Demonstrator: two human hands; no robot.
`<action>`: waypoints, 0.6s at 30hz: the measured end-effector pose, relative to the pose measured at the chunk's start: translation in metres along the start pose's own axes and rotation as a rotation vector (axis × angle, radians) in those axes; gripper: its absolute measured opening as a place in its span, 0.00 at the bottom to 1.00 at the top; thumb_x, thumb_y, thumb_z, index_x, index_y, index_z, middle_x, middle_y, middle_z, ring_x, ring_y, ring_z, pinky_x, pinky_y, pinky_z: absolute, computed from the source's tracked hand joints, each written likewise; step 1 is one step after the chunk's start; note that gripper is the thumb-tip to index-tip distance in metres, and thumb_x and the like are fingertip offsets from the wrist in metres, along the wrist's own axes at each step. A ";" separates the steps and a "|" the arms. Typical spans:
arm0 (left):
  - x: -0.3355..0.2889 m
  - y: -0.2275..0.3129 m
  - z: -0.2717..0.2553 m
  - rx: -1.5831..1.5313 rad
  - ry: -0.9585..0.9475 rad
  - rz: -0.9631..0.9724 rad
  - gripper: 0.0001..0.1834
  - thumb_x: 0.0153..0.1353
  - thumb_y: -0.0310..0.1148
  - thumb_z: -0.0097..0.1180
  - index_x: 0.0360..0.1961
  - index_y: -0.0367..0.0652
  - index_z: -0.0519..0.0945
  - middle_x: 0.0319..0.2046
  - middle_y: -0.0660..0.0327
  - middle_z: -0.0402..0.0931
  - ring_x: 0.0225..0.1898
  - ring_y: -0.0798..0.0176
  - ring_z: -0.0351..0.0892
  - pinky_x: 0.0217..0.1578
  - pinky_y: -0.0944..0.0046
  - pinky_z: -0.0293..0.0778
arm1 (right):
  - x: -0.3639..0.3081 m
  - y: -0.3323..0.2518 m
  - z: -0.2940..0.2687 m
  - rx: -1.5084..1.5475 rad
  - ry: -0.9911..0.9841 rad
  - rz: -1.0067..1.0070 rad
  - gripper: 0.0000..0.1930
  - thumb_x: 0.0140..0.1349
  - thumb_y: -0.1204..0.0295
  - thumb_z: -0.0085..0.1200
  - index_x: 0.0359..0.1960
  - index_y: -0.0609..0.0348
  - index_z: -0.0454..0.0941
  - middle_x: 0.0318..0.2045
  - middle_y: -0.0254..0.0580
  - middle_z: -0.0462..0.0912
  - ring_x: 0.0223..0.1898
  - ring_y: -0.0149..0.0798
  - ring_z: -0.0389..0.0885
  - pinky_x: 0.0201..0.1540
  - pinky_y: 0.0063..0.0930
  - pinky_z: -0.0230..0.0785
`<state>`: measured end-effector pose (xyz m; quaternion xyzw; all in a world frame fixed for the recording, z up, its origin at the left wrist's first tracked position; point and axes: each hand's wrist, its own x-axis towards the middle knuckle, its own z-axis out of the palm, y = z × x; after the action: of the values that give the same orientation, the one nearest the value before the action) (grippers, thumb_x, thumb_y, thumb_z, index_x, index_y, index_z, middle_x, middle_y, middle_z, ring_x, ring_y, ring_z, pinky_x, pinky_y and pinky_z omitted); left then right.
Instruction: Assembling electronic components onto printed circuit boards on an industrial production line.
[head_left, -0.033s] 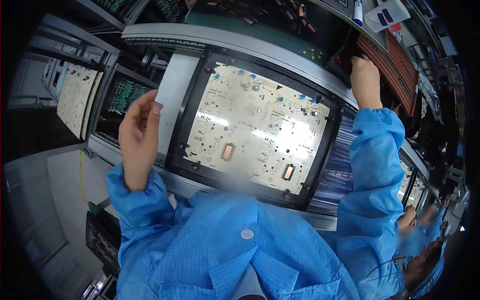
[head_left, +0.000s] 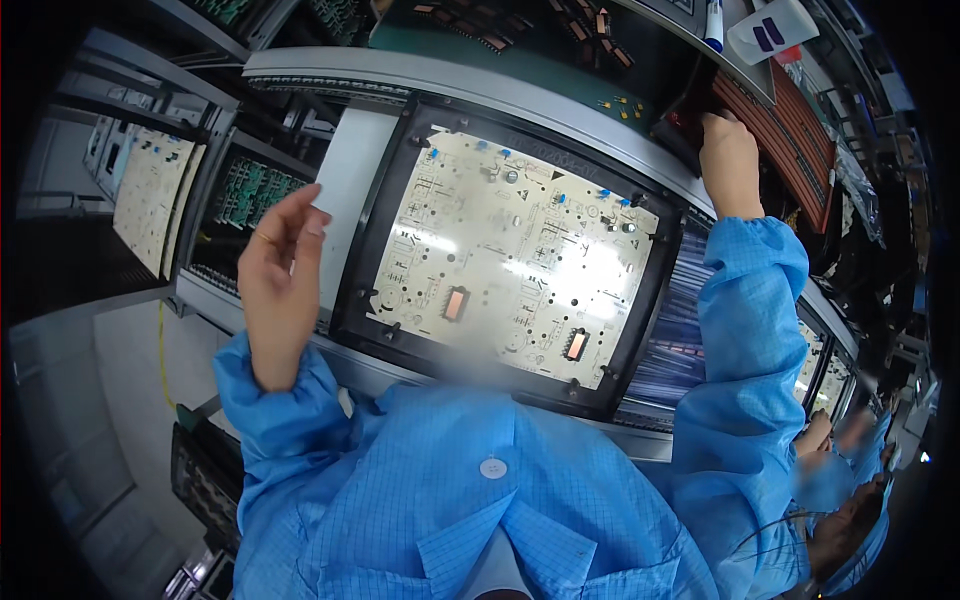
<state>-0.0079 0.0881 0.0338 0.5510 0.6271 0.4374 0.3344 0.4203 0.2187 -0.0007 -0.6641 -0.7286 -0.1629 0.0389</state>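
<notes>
A pale circuit board [head_left: 480,260] lies in a black frame [head_left: 350,290] in front of me. It carries two dark components with copper-coloured tops [head_left: 577,345] near its lower edge, plus a few small blue and round parts along the upper edge. My left hand [head_left: 280,275] hovers left of the frame, fingers apart with nothing in them. At the upper right my right hand [head_left: 730,165] reaches to a dark red bin [head_left: 690,115]; its fingertips are hidden there, so I cannot see what they touch.
Behind the frame runs a metal rail [head_left: 520,95], then a green surface [head_left: 560,60] with dark components and small yellow parts [head_left: 622,107]. Brown component strips [head_left: 775,140] lie right of my hand. More boards [head_left: 155,200] stand at left. A co-worker's hand [head_left: 815,432] shows at lower right.
My left hand has shifted very slightly, and its fingers have spread a little. My right hand stays at the bin, nearly unmoved.
</notes>
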 end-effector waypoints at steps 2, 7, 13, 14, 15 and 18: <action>-0.012 0.014 0.011 -0.042 -0.043 -0.023 0.15 0.68 0.28 0.51 0.54 0.33 0.75 0.39 0.61 0.78 0.43 0.72 0.75 0.46 0.74 0.70 | -0.002 0.007 0.001 0.008 0.016 -0.021 0.13 0.51 0.85 0.48 0.37 0.63 0.81 0.35 0.55 0.81 0.36 0.58 0.81 0.41 0.45 0.76; -0.027 0.035 0.046 -0.389 -0.307 -0.200 0.17 0.70 0.33 0.49 0.54 0.34 0.75 0.40 0.59 0.79 0.40 0.70 0.77 0.45 0.71 0.72 | -0.016 -0.003 -0.018 0.129 0.225 -0.028 0.10 0.55 0.84 0.49 0.37 0.64 0.81 0.34 0.53 0.81 0.33 0.56 0.82 0.39 0.41 0.76; -0.049 0.032 0.115 -1.159 -0.647 -0.689 0.25 0.74 0.41 0.36 0.58 0.28 0.66 0.54 0.47 0.73 0.59 0.52 0.72 0.62 0.54 0.68 | -0.114 -0.099 -0.102 1.026 -0.017 -0.093 0.13 0.50 0.90 0.48 0.34 0.63 0.81 0.30 0.44 0.82 0.31 0.41 0.81 0.36 0.30 0.74; -0.056 0.026 0.128 -1.293 -0.684 -0.810 0.24 0.74 0.41 0.37 0.58 0.28 0.66 0.55 0.47 0.72 0.59 0.53 0.72 0.62 0.54 0.68 | -0.130 -0.110 -0.102 1.113 -0.074 -0.125 0.14 0.47 0.91 0.49 0.32 0.62 0.81 0.30 0.43 0.82 0.32 0.42 0.80 0.37 0.30 0.73; -0.060 0.023 0.137 -1.429 -0.720 -0.937 0.24 0.74 0.40 0.38 0.57 0.28 0.67 0.56 0.48 0.72 0.60 0.55 0.71 0.62 0.55 0.67 | -0.140 -0.118 -0.105 1.095 -0.049 -0.149 0.14 0.45 0.91 0.50 0.31 0.62 0.82 0.32 0.43 0.82 0.34 0.42 0.80 0.38 0.29 0.73; -0.067 0.021 0.147 -1.401 -0.753 -0.981 0.21 0.73 0.39 0.39 0.55 0.30 0.69 0.54 0.48 0.73 0.57 0.55 0.74 0.61 0.55 0.69 | -0.158 -0.115 -0.100 1.035 -0.015 -0.182 0.14 0.43 0.90 0.56 0.30 0.60 0.85 0.35 0.40 0.81 0.37 0.40 0.78 0.41 0.28 0.71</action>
<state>0.1447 0.0486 -0.0093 0.0027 0.2331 0.3184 0.9188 0.3102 0.0313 0.0287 -0.4934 -0.7686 0.2205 0.3422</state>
